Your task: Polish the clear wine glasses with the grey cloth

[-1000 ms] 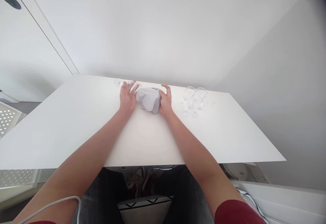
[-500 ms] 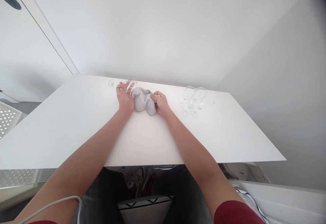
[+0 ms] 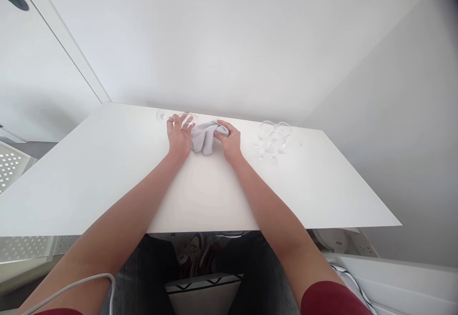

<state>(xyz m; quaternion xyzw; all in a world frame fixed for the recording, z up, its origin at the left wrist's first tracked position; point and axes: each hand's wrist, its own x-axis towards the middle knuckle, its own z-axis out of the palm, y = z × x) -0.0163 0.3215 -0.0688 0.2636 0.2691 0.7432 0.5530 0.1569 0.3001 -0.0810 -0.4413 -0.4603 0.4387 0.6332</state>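
Observation:
Near the back edge of the white table, my left hand (image 3: 180, 136) has its fingers around a clear wine glass (image 3: 193, 119). The glass lies sideways, its round foot pointing left and its bowl to the right. A crumpled light grey cloth (image 3: 204, 138) is pinched between the thumb and fingers of my right hand (image 3: 230, 139). The cloth hangs in folds between both hands, close to the rim of the glass. Whether it touches the inside of the bowl I cannot tell.
Several clear stemmed glasses (image 3: 274, 139) stand grouped on the right half of the white table (image 3: 211, 195). A wall rises right behind the table. White perforated baskets (image 3: 12, 164) are at the left, and a white cable (image 3: 86, 279) crosses my left forearm.
My right hand has moved slightly up and right, bunching the cloth higher. The glass in my left hand has shifted a little to the right.

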